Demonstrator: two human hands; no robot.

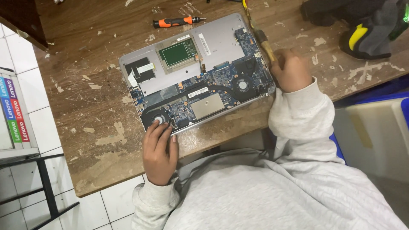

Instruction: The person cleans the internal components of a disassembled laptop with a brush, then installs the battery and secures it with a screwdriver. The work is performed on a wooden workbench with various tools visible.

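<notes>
Resting on the opened laptop (196, 74), left hand (159, 151) lies open, fingertips on its fan (158, 117). Right hand (293, 70) at the laptop's far corner grips a brush (260, 36). Orange screwdriver (177, 21) lies just beyond.

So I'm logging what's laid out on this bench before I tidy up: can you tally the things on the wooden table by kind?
Opened laptop: 1
Orange-and-black screwdriver: 1
Wooden-handled brush, held in the right hand: 1
Dark bag with yellow trim: 1
Total: 4
The left hand rests its fingers on the laptop's near fan.
</notes>
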